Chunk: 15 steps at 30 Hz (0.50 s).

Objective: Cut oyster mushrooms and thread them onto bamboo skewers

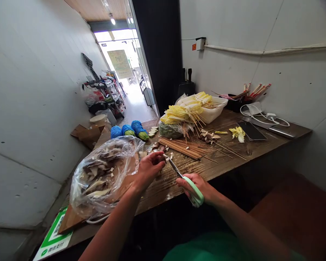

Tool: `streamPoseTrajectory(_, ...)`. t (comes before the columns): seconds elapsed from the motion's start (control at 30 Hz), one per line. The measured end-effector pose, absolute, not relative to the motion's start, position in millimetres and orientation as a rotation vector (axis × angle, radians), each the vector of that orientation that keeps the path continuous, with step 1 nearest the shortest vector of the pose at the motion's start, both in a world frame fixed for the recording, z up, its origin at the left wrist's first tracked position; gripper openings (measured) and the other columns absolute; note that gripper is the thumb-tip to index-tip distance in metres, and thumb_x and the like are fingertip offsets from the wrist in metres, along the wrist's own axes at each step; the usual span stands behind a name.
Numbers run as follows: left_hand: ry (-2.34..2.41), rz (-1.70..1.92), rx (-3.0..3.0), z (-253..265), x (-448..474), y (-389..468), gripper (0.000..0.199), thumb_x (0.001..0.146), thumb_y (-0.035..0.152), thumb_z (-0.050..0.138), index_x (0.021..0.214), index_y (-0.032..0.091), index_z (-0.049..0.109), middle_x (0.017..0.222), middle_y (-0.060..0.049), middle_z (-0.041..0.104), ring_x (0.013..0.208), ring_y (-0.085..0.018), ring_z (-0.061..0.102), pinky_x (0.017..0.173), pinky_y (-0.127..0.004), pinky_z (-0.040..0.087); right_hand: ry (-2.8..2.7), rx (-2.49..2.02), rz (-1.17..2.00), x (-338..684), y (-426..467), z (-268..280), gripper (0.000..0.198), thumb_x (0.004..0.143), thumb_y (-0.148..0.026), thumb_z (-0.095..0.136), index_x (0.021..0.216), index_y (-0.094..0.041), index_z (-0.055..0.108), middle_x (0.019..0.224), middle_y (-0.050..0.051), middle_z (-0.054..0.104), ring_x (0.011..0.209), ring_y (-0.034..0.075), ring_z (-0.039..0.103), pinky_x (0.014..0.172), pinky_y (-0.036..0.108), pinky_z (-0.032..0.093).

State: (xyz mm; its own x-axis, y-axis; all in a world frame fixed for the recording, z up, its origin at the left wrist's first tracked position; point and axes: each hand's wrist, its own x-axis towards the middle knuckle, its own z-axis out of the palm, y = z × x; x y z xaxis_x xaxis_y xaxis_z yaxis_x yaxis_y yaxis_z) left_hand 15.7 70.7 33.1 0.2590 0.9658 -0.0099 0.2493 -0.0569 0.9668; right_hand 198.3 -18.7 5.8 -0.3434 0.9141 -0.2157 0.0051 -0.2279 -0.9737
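My right hand (197,186) grips scissors (194,190) with pale green handles, their blades pointing up and left. The blade tips reach my left hand (150,166), whose fingers are pinched around a small mushroom (163,158), mostly hidden by them. Small white stem bits (171,156) lie under the blades. Left of my left hand, a clear plastic bag (78,181) lies open with grey-brown oyster mushrooms (96,168) inside. Wooden skewers (179,148) are spread behind the scissors. Beyond them, some mushrooms (208,136) are threaded on skewers.
Skewered yellow cabbage leaves (183,112) are heaped by a white tub (217,112) at the back. Squashes in blue netting (127,129) lie at the far left. On the right are a phone (252,131), a knife (281,132) and a white cable (260,117). The table (222,163) ends close to me.
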Motion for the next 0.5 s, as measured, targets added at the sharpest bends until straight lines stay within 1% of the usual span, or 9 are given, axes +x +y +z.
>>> streamPoseTrajectory(0.07, 1.236, 0.902, 1.583, 32, 12, 79, 0.037, 0.062, 0.026, 0.068, 0.098, 0.019, 0.064, 0.081, -0.003, 0.067, 0.077, -0.018, 0.061, 0.070, -0.029, 0.047, -1.240, -1.177, 1.674, 199, -17, 3, 0.043, 0.074, -0.060, 0.055, 0.073, -0.016, 0.050, 0.047, -0.006, 0.048, 0.029, 0.008, 0.044, 0.027, 0.018, 0.034)
streamPoseTrajectory(0.13, 1.349, 0.952, 1.700, 31, 6, 91, 0.032, 0.064, 0.024, 0.065, 0.096, 0.021, 0.066, 0.084, -0.003, 0.068, 0.079, -0.020, 0.062, 0.073, -0.031, 0.047, -1.129, -1.137, 1.720, 201, -15, -1, 0.043, 0.075, -0.059, 0.055, 0.081, -0.016, 0.052, 0.049, -0.007, 0.049, 0.031, 0.007, 0.045, 0.030, 0.019, 0.038)
streamPoseTrajectory(0.2, 1.487, 1.014, 1.849, 30, 0, 104, 0.028, 0.067, 0.021, 0.060, 0.094, 0.022, 0.067, 0.086, -0.004, 0.069, 0.082, -0.022, 0.062, 0.078, -0.034, 0.046, -0.993, -1.035, 1.804, 202, -14, -6, 0.044, 0.076, -0.059, 0.055, 0.090, -0.017, 0.053, 0.052, -0.006, 0.050, 0.037, 0.008, 0.048, 0.038, 0.023, 0.045)
streamPoseTrajectory(0.27, 1.557, 0.999, 1.998, 32, -4, 112, 0.028, 0.069, 0.015, 0.055, 0.093, 0.022, 0.068, 0.090, -0.006, 0.069, 0.087, -0.023, 0.061, 0.084, -0.037, 0.044, -0.867, -0.900, 1.910, 203, -13, -13, 0.047, 0.077, -0.061, 0.052, 0.096, -0.018, 0.054, 0.057, -0.004, 0.052, 0.046, 0.011, 0.053, 0.051, 0.030, 0.051)
streamPoseTrajectory(0.33, 1.594, 0.927, 2.179, 36, -7, 111, 0.034, 0.070, 0.011, 0.053, 0.100, 0.019, 0.066, 0.101, -0.010, 0.067, 0.095, -0.026, 0.059, 0.088, -0.039, 0.041, -0.772, -0.786, 1.992, 204, -11, -21, 0.049, 0.078, -0.063, 0.047, 0.097, -0.018, 0.055, 0.062, -0.001, 0.055, 0.056, 0.015, 0.057, 0.061, 0.036, 0.051)
streamPoseTrajectory(0.37, 1.608, 0.914, 2.270, 38, -9, 108, 0.035, 0.073, 0.011, 0.050, 0.105, 0.017, 0.064, 0.108, -0.013, 0.065, 0.100, -0.026, 0.057, 0.090, -0.039, 0.040, -0.741, -0.742, 2.028, 206, -10, -24, 0.049, 0.079, -0.062, 0.046, 0.097, -0.018, 0.055, 0.064, 0.000, 0.056, 0.059, 0.016, 0.058, 0.062, 0.037, 0.050)
streamPoseTrajectory(0.4, 1.641, 0.904, 2.296, 42, -12, 104, 0.035, 0.076, 0.012, 0.047, 0.107, 0.016, 0.064, 0.109, -0.013, 0.064, 0.101, -0.026, 0.056, 0.089, -0.038, 0.040, -0.715, -0.708, 2.062, 207, -9, -27, 0.047, 0.080, -0.061, 0.045, 0.096, -0.018, 0.056, 0.066, 0.002, 0.057, 0.061, 0.017, 0.058, 0.062, 0.037, 0.049)
streamPoseTrajectory(0.5, 1.811, 0.816, 2.292, 54, -34, 87, 0.029, 0.079, 0.018, 0.045, 0.095, 0.015, 0.068, 0.091, -0.014, 0.068, 0.086, -0.026, 0.061, 0.081, -0.039, 0.042, -0.650, -0.637, 2.161, 212, -6, -31, 0.045, 0.083, -0.058, 0.042, 0.095, -0.018, 0.058, 0.069, 0.004, 0.058, 0.063, 0.018, 0.058, 0.060, 0.035, 0.046)
